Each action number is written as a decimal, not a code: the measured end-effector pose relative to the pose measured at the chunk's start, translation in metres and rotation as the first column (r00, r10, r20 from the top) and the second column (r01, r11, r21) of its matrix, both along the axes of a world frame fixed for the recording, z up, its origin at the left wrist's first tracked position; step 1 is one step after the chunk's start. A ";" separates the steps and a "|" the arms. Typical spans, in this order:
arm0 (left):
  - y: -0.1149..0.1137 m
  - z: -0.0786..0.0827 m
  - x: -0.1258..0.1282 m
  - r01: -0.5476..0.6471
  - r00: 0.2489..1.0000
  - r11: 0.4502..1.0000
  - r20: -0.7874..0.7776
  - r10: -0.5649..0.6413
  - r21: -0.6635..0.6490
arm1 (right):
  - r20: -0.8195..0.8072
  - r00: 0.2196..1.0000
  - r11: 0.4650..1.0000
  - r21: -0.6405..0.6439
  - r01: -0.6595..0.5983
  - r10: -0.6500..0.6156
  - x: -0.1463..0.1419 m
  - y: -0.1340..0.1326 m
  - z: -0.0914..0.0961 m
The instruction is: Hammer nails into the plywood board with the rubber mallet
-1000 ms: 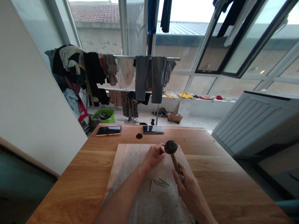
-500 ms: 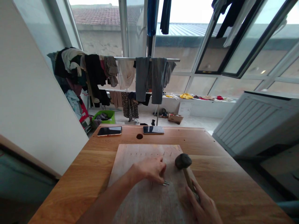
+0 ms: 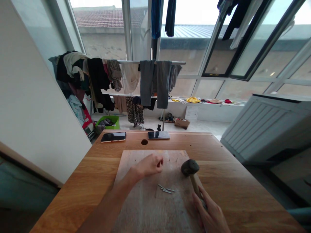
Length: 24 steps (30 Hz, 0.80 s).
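Observation:
My right hand is wrapped round the wooden handle of a hammer, its dark head tilted up beside the board's right edge. The fingers of my left hand are closed in a pinch over the upper part of a wooden board, on what looks like a nail, mostly hidden by the fingers. Several loose nails lie in a small pile on the board below that hand. Two thin nails stand upright near the board's top right. My left hand covers part of the top row.
Two phones, a black one and a greyish one, lie along the far edge of the wooden table. Between them is a round hole. Beyond stand a laundry rack and a green basket.
My left hand has moved up and left from the loose nails towards the board's top row, uncovering the pile. My right hand and the hammer have barely moved.

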<state>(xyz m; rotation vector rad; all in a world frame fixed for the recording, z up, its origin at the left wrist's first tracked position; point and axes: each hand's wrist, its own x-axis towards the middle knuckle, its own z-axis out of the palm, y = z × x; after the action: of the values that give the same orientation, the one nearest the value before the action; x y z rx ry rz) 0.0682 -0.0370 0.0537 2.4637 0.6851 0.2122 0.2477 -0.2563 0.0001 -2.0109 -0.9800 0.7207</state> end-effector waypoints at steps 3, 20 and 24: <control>0.010 -0.006 0.000 -0.094 0.994 0.995 0.059 0.091 0.045 | 0.041 0.999 0.999 0.047 0.002 -0.004 0.000 0.001 0.003; 0.011 -0.043 0.022 -0.230 0.877 0.960 0.395 0.276 -0.159 | 0.078 0.997 0.994 0.113 -0.012 0.003 -0.002 0.005 0.011; 0.013 -0.050 0.021 -0.260 0.847 0.946 0.425 0.319 -0.192 | 0.063 0.998 0.988 0.156 -0.010 0.000 -0.010 0.018 0.014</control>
<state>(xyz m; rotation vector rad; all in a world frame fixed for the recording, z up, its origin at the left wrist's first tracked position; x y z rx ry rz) 0.0893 -0.0243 0.0039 2.0648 0.8271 0.8067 0.2376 -0.2386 0.0138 -1.9043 -1.0459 0.5676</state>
